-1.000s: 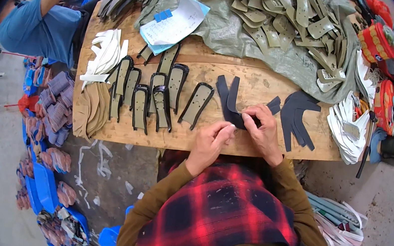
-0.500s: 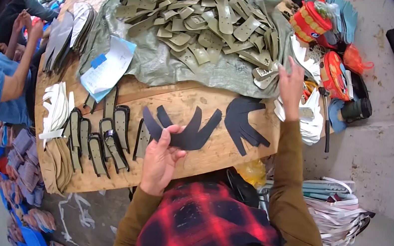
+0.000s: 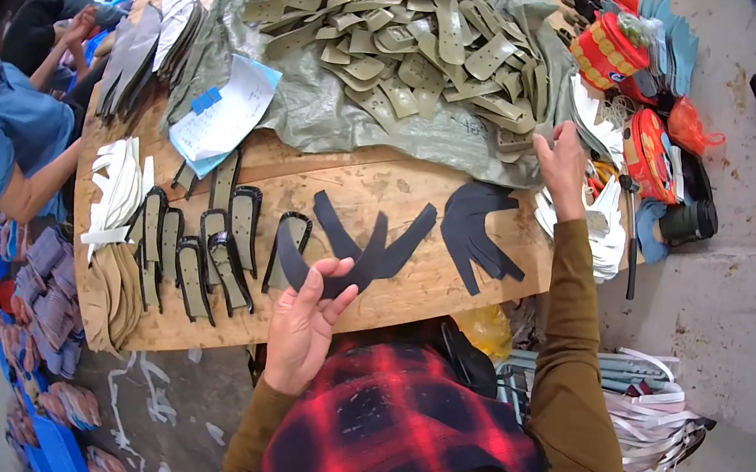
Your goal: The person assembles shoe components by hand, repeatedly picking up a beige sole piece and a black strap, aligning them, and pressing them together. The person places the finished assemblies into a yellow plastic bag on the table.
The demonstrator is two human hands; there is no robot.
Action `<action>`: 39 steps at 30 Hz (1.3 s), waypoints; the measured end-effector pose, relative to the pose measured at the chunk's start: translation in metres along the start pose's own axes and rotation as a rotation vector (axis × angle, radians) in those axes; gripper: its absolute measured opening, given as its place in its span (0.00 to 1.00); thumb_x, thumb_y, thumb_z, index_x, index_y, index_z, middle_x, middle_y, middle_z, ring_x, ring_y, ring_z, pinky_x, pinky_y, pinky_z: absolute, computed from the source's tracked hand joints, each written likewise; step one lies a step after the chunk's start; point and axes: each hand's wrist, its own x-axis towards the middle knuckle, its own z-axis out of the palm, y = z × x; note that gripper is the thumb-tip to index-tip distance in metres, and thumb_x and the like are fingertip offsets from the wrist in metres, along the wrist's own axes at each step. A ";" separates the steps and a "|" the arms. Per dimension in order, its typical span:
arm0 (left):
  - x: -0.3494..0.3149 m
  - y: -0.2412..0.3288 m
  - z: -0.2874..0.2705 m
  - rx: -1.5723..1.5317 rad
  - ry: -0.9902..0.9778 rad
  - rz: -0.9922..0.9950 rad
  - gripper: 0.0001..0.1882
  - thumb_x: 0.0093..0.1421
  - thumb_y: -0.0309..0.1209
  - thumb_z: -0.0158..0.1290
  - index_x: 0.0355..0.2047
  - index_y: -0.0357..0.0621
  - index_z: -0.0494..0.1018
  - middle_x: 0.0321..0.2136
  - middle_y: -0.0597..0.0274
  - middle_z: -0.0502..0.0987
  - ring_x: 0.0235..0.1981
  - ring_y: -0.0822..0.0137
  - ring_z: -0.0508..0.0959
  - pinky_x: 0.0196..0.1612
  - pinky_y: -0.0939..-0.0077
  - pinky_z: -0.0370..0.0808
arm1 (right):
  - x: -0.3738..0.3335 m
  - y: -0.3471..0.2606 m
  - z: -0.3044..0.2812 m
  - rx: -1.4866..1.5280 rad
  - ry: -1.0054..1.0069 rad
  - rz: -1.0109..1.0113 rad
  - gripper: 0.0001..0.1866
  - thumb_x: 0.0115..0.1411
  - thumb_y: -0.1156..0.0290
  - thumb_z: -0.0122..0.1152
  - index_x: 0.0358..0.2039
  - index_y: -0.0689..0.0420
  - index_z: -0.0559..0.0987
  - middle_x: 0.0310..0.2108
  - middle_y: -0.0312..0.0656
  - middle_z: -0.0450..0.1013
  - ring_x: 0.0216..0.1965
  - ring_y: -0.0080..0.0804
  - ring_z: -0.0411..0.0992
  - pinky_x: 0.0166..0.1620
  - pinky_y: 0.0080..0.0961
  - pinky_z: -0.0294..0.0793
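My left hand (image 3: 304, 332) is closed on a dark curved strip (image 3: 291, 258), pinched between thumb and fingers just above the table's near edge. Beyond it on the wood lie more dark cut strips (image 3: 408, 240), forming a V. A fanned stack of dark strips (image 3: 475, 235) rests to their right. Farther right, my right hand (image 3: 564, 166) has curled its fingers at the right edge of a large heap of olive-green curved plates (image 3: 415, 38). What its fingertips grip, if anything, is too small to make out.
A grey-green sheet (image 3: 307, 125) lies under the heap. To the left are black-edged olive pieces (image 3: 220, 262), white strips (image 3: 117, 185), tan strips (image 3: 109, 305) and a paper (image 3: 226, 113). A hammer (image 3: 631, 238) and red tins (image 3: 609, 51) are at right. A person in blue (image 3: 11, 131) sits at left.
My right hand has curled its fingers beside the plate heap. My left hand still holds the dark strip, now drawn away from the other strips. The whole view has shifted slightly.
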 end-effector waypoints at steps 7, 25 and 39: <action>-0.014 0.016 -0.011 -0.247 -0.002 0.034 0.21 0.71 0.38 0.42 0.55 0.33 0.65 0.55 0.50 0.70 0.58 0.60 0.70 0.62 0.61 0.70 | -0.038 -0.056 0.009 0.836 0.033 -0.048 0.13 0.56 0.78 0.55 0.26 0.55 0.59 0.46 0.37 0.77 0.23 0.14 0.48 0.25 0.14 0.53; -0.018 0.004 -0.006 -0.144 -0.130 -0.123 0.18 0.72 0.34 0.41 0.55 0.36 0.66 0.55 0.55 0.70 0.60 0.64 0.68 0.64 0.66 0.66 | -0.055 -0.075 0.047 0.801 -0.574 0.016 0.10 0.60 0.72 0.61 0.41 0.61 0.78 0.28 0.27 0.72 0.24 0.16 0.64 0.28 0.15 0.64; -0.013 0.002 -0.010 -0.307 -0.105 -0.221 0.23 0.73 0.39 0.35 0.60 0.35 0.60 0.57 0.48 0.67 0.58 0.59 0.70 0.64 0.60 0.68 | -0.168 -0.180 -0.029 1.132 -0.577 -0.159 0.21 0.57 0.79 0.63 0.50 0.64 0.69 0.38 0.45 0.76 0.36 0.32 0.77 0.38 0.26 0.77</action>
